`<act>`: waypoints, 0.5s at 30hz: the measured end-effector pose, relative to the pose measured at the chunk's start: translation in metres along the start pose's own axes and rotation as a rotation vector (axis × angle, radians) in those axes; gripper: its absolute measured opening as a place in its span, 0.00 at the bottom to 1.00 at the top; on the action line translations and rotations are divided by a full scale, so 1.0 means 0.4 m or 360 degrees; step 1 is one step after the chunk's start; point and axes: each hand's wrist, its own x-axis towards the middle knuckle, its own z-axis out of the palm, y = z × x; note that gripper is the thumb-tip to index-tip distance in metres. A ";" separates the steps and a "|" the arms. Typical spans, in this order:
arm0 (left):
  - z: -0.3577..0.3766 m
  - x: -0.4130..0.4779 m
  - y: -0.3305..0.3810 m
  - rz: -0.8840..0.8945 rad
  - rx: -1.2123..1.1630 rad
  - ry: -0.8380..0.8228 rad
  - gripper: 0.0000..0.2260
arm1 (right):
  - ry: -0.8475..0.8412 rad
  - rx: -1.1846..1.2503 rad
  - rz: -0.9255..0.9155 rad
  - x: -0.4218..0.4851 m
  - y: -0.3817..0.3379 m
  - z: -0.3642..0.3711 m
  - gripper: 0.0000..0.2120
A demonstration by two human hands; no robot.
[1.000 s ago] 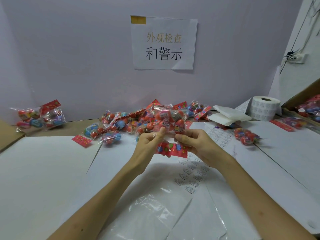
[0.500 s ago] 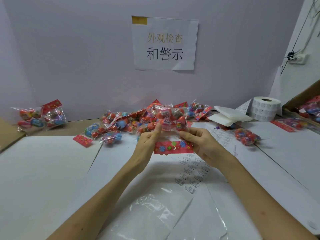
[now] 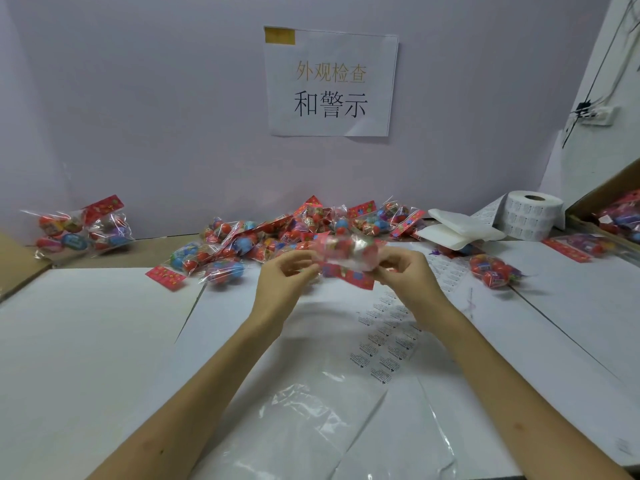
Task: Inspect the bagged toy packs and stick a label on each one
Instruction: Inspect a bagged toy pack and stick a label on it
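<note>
Closest in, below both hands, lies a thin clear plastic sheet (image 3: 304,420). It is shiny and crinkly, and its bottom edge is cut off. Just past it, under the right wrist, is a flat sheet of labels (image 3: 388,341). The print on them is too small to read.

The left hand (image 3: 284,282) and the right hand (image 3: 408,275) are up off the white table (image 3: 86,341). Between them they hold one pack (image 3: 346,258). The fingers of each hand curl round one end of it. The pack is a blur, so only red shapes in a clear bag and a red card strip along the bottom can be made out.

Just behind the hands is a pile (image 3: 277,237) of the same packs, with round red and blue toys in shiny bags. They overlap, so many are half hidden. To the right of the right hand sits one more bag (image 3: 495,271). Far to the left of the left hand are a few more (image 3: 79,226).

Farther right are soft white folded pads (image 3: 457,230) and a fat white roll (image 3: 531,216). A brown box (image 3: 609,202) is cut off at the edge.

A paper sign (image 3: 330,81) hangs on the wall behind.
</note>
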 end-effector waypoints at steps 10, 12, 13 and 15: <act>-0.017 0.006 0.014 -0.0773 -0.0463 -0.0666 0.28 | 0.0182 -0.0434 -0.0359 -0.001 0.009 0.012 0.13; -0.018 0.009 0.018 -0.0736 -0.0553 -0.0692 0.29 | 0.0245 -0.0506 -0.0395 -0.002 0.005 0.011 0.11; -0.019 0.010 0.020 -0.0707 -0.0559 -0.0690 0.28 | 0.0276 -0.0541 -0.0423 -0.003 0.005 0.010 0.10; -0.021 0.012 0.019 -0.0591 -0.0487 -0.0695 0.24 | 0.0318 -0.0614 -0.0471 -0.003 0.007 0.008 0.10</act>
